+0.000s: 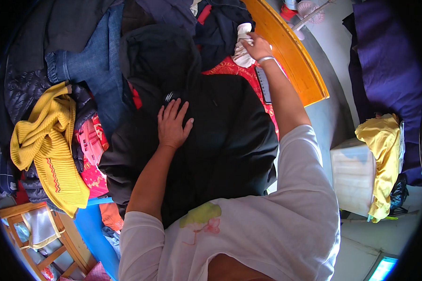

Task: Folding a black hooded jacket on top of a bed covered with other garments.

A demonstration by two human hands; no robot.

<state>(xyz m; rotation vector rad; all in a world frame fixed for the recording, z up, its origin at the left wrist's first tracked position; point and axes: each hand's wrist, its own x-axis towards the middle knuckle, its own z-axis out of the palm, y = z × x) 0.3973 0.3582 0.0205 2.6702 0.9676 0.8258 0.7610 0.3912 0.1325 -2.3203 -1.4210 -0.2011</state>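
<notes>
A black hooded sweatshirt (211,136) lies spread out in front of me, its hood toward the far side and a small white mark on its chest. My left hand (174,124) rests flat on the chest beside that mark, fingers stretched out. At the far right my right hand (259,47) has its fingers bent on a whitish, crumpled, cloth-like piece (243,50) beside the wooden edge. A phone (263,85) lies just below my right wrist, on red patterned fabric (229,67).
Blue jeans (91,63), a mustard knitted sweater (56,145) and dark clothes (169,14) are heaped left and far. An orange wooden board (290,51) borders the right side. Beyond it stands a white plastic box (353,175) with yellow cloth (382,154). A wooden frame (63,248) is lower left.
</notes>
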